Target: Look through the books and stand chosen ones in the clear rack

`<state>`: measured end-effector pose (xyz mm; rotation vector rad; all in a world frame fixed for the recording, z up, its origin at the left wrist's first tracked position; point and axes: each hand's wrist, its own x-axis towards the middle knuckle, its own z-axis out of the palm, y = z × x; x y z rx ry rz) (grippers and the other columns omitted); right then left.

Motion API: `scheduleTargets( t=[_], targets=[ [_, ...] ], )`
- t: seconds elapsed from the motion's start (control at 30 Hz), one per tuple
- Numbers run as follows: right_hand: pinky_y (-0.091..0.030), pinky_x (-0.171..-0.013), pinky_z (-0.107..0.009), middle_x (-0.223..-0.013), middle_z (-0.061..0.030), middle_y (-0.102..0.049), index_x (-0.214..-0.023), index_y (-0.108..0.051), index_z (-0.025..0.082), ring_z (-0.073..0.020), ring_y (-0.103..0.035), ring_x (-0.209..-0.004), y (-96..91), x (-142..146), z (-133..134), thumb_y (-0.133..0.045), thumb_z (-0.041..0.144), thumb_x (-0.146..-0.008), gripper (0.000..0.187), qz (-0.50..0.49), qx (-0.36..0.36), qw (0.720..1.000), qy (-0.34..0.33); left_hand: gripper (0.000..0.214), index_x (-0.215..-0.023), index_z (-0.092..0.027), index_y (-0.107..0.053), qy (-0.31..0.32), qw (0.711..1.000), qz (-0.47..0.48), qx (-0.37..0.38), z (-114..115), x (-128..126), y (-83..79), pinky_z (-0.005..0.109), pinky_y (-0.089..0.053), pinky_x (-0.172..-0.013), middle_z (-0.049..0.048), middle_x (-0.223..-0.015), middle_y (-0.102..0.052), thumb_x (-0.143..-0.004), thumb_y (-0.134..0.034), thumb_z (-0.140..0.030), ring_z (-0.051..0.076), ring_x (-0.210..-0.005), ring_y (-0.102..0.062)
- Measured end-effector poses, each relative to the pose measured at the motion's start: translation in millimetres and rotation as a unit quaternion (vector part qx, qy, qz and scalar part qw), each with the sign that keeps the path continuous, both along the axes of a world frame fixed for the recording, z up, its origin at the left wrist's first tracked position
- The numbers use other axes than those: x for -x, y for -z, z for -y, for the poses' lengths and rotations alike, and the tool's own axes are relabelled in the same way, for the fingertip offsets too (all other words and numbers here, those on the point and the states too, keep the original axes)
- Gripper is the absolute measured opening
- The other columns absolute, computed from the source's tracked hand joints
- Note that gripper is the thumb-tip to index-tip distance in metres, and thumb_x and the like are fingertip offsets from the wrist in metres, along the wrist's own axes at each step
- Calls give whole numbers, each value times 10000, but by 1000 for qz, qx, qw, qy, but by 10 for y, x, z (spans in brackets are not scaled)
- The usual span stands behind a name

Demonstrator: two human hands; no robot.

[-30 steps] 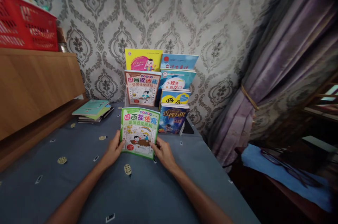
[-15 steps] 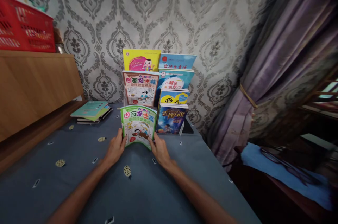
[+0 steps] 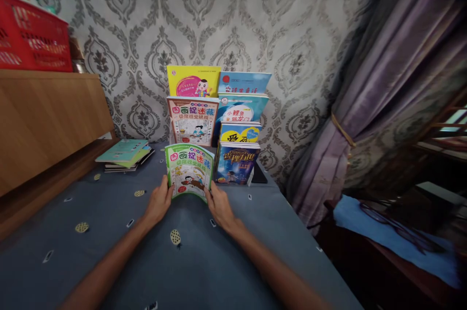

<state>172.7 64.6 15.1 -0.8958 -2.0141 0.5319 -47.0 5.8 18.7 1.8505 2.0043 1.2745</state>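
Observation:
A green-bordered picture book (image 3: 189, 173) stands upright, its cover curved, between my two hands. My left hand (image 3: 160, 199) grips its left edge low down, with the thumb on the cover. On the opposite edge, my right hand (image 3: 219, 203) is closed in the same way. Just behind stands a brown-bordered book (image 3: 193, 122), and a yellow book (image 3: 193, 80) rises behind that one. To the right is a column of upright books: a dark blue book (image 3: 236, 164) in front, then a yellow-and-blue book (image 3: 239, 133), a turquoise book (image 3: 242, 108) and a light blue book (image 3: 244, 81).
A pile of thin books (image 3: 126, 153) lies at the left on the blue tablecloth (image 3: 109, 242). A red basket (image 3: 34, 32) sits on a wooden cabinet (image 3: 51, 110). To the right hang a tied purple curtain (image 3: 328, 154) and, lower down, glasses (image 3: 397, 225) on a blue cloth (image 3: 350, 217).
The green-bordered book has shifted very slightly up and left in view, still held by both hands. The whole scene has drifted a little left as the camera moved.

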Motion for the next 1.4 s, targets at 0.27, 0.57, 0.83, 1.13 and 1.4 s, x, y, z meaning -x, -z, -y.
scheduleTargets(
  t=[0.27,0.57,0.83,1.13,1.4],
  targets=[
    [-469,-696,-309,-836,-77,-642,-917,-529,220,-205,-585,-730,-430,109,-275,-332,253,-961,205,-23,-64,997,31,232,-1076,-221,-485,-9,996,-25,-85,-307,33,-456,307,-453,-642,42,-788,-645,-931,-376,-364,234,-702,-634],
    [-451,-727,-329,-858,-66,-592,-916,-501,220,-205,-531,-756,-1368,192,-795,-316,297,-976,209,-37,-215,975,34,286,-1158,-157,-524,-23,968,-76,-237,-765,194,-1354,373,-491,-853,111,-999,-682,-958,-395,-315,254,-943,-654],
    [-442,-786,-357,-905,-83,-611,-971,-505,218,-236,-528,-829,-1739,192,-1056,-330,326,-983,207,-47,-253,966,35,378,-1233,-195,-508,13,957,-57,-283,-1083,346,-1570,394,-524,-908,100,-1094,-680,-1002,-380,-465,230,-996,-659],
    [-450,-764,-354,-905,-98,-626,-954,-494,211,-233,-542,-817,-1667,215,-1262,-349,321,-980,184,-17,-205,977,47,320,-1168,-183,-533,-14,961,-92,-261,-1218,416,-1523,378,-511,-883,99,-1035,-686,-995,-403,-418,242,-963,-661],
    [-434,-720,-337,-823,-78,-628,-901,-501,214,-224,-542,-758,-1773,210,-1325,-416,250,-904,93,9,-219,974,53,161,-1026,-173,-554,-48,967,-133,-212,-1306,465,-1509,356,-494,-809,84,-910,-680,-910,-457,-229,251,-871,-650]
  ],
)
